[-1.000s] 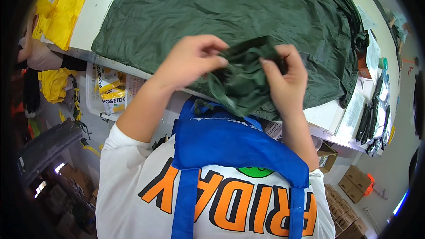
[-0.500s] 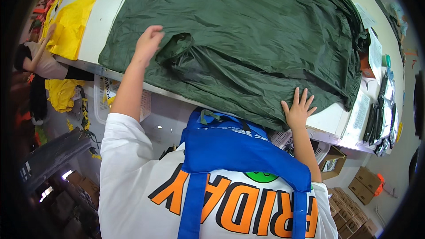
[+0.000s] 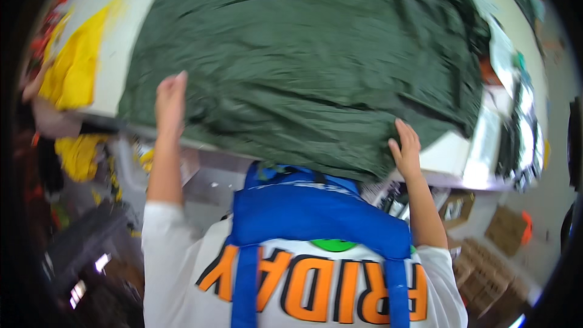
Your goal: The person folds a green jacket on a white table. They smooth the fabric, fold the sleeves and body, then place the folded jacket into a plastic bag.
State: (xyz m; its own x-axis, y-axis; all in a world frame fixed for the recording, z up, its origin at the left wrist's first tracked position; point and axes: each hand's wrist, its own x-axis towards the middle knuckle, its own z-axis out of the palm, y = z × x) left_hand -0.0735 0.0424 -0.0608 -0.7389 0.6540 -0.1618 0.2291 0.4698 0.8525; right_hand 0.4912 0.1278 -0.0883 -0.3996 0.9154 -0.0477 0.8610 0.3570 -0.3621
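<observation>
A large dark green, thin, wrinkled garment (image 3: pixel 291 54) lies spread over the white table, its near edge hanging at the table's front. Over its left near part is my left hand (image 3: pixel 171 100), smeared by motion; its finger shape is unclear and nothing shows in it. At the garment's near right edge rests my right hand (image 3: pixel 408 149), fingers stretched and thumb apart, holding nothing. Creases run across the cloth between both hands. I wear a blue apron (image 3: pixel 322 212) over a white shirt.
Yellow cloth (image 3: pixel 79 64) lies on the table at left, beside a co-worker's arm (image 3: pixel 37 82). Plastic-wrapped packets (image 3: pixel 523 136) and papers (image 3: pixel 483 143) sit on the right. Cardboard boxes (image 3: pixel 489 273) stand on the floor at lower right.
My left hand has moved left and nearer to me. The raised, open fold of green cloth beside it now lies flatter. My right hand's fingers have drawn closer together at the edge.
</observation>
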